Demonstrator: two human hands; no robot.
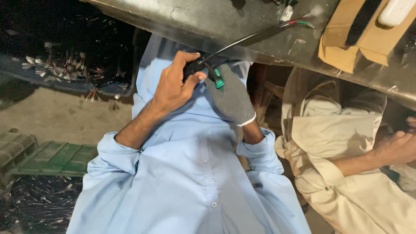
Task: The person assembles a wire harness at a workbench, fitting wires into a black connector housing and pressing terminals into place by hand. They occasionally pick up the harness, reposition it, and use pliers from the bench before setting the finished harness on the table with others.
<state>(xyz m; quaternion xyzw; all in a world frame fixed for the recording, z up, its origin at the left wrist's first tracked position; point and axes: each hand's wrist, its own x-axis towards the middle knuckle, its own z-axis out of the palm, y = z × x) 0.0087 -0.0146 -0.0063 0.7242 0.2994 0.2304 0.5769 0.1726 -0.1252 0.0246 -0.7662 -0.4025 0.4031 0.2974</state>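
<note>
Left hand (175,82): bare, pinches black cable (242,41) to steady it.
Right hand (229,97): grey-gloved, fingers closed on green connector (219,81), bracing it.
Desk (208,21): carries cable's far end.

There is only one view, and it comes from the camera on my head, looking steeply down my own chest, so my light blue shirt (190,173) fills the lower middle of the picture. It sits close: my left hand (173,84) and my gloved right hand (229,97) meet just above the centre, near the lens. The edge of the dark workbench (208,21) runs across the top, tilted down toward the right. At the right side the view takes in a neighbour in beige clothes (338,143), and at the left the floor with a green crate (52,158).
</note>
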